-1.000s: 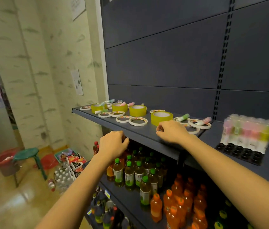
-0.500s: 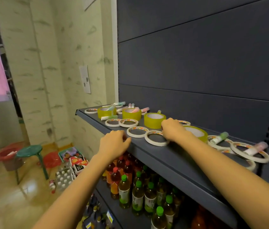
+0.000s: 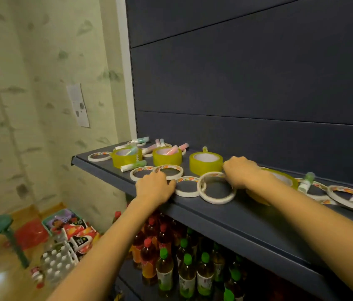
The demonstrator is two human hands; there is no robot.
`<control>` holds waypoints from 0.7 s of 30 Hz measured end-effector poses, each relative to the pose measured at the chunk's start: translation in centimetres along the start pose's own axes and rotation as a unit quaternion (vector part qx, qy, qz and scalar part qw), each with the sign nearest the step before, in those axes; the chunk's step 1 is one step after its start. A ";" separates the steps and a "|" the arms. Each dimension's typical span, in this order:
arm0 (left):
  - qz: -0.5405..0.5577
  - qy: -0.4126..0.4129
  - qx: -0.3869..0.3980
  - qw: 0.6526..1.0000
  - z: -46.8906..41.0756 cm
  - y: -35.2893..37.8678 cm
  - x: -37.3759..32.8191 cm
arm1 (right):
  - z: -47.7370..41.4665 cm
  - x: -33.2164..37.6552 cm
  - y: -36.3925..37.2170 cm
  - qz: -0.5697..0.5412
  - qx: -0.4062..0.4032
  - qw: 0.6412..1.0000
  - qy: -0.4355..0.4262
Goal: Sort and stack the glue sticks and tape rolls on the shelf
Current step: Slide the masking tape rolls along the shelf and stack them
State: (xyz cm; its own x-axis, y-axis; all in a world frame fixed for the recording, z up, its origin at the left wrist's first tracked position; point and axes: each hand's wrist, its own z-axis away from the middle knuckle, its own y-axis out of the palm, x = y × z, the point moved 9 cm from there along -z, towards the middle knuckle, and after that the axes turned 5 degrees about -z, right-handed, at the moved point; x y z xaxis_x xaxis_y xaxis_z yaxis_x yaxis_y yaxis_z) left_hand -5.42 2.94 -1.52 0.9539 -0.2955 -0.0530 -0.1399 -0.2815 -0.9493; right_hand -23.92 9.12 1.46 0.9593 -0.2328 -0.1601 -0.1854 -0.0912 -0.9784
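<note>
Tape rings point(image 3: 216, 200), yellow rolls point(image 3: 206, 168) and glue sticks point(image 3: 133, 165) are lying scattered along the shelf point(image 3: 247, 220). The left hand point(image 3: 155, 187) and right hand point(image 3: 241, 172) are resting knuckles-up on the near rings, fingers curling down. I cannot tell whether either is pinching one. These rings are probably light, thin and stiff, so gripping across the rim should suit.

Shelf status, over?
Left hand resting at shelf edge. Right hand on white tape ring, grip unclear. Glue sticks, yellow rolls scattered, unstacked; sticks inside two rolls.
</note>
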 end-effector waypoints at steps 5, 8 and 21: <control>-0.003 0.051 0.027 0.998 -2.1 1.6 -0.9 | 2.7 -1.9 -1.7 -0.064 -0.061 0.993 0.075; 0.009 0.090 0.036 0.995 -2.9 1.8 -1.7 | 5.1 -2.9 -2.0 -0.092 -0.075 0.985 0.123; 0.048 0.276 -0.014 0.960 1.1 -2.4 -11.6 | 19.6 -10.7 -3.1 -0.136 -0.140 0.940 0.281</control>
State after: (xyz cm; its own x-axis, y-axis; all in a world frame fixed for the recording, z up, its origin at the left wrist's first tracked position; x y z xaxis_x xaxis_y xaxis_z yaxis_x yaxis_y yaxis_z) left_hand -15.86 8.07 1.06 0.6509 -0.7581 0.0404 -0.2346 -0.2515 -0.9390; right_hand -29.40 30.86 3.66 0.7301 -0.6313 0.2616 -0.0746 -0.4541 -0.8878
